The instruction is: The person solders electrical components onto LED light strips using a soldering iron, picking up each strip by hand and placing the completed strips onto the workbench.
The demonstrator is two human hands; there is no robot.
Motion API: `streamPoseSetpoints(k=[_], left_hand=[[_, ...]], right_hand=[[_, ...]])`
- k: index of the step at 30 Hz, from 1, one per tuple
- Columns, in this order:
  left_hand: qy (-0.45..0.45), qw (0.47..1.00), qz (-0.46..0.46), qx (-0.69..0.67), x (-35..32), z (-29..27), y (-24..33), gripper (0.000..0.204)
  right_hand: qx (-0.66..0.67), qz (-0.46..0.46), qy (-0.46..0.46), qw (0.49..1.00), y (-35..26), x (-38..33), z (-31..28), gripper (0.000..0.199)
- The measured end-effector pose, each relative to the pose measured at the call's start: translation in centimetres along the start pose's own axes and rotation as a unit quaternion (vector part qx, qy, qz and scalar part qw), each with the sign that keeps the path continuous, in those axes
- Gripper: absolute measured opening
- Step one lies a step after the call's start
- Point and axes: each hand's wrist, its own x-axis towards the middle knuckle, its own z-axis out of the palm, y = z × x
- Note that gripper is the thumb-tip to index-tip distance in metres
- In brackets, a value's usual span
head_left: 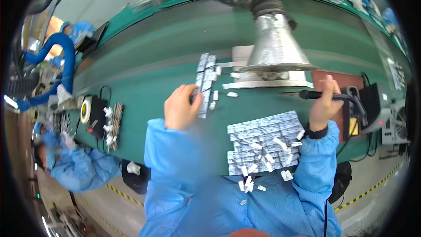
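My right hand (323, 107) is closed round the dark handle of a soldering iron (311, 95), whose bare tip points left over the green table. My left hand (180, 107) rests at the left edge of a narrow panel of circuit board strips (204, 77), thumb and forefinger apart and touching it. White connectors lie along that panel's right side, and a few loose white connectors (232, 94) are beside it. Nearer my body, between my forearms, lies a larger panel of board strips (263, 134) with dark wires and several white connectors on it.
A metal fume hood (278, 46) hangs over a white-edged fixture (267, 83). At right are a soldering iron holder (356, 105) and a grey powered box (394, 123). A wired bundle of boards (115, 127) and a black-and-white device (93, 114) stand left. A co-worker (83, 166) sits at left.
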Motion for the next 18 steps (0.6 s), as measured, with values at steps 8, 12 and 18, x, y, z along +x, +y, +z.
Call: streamPoseSetpoints(k=[8, 12, 18], left_hand=[[0.043, 0.995, 0.081, 0.035, -1.9, 0.4, -6.7, 0.028], [-0.070, 0.991, 0.112, -0.010, 0.1, 0.9, -5.1, 0.054], [-0.022, 0.996, 0.079, -0.027, 0.1, 1.2, -3.7, 0.030]], right_hand=[[0.030, -0.006, -0.007, 0.999, 0.2, -1.2, 2.7, 0.035], [0.027, 0.025, -0.024, 0.999, 0.1, -0.8, 1.7, 0.039], [0.032, 0.022, -0.020, 0.999, 0.6, -0.3, 1.0, 0.042]])
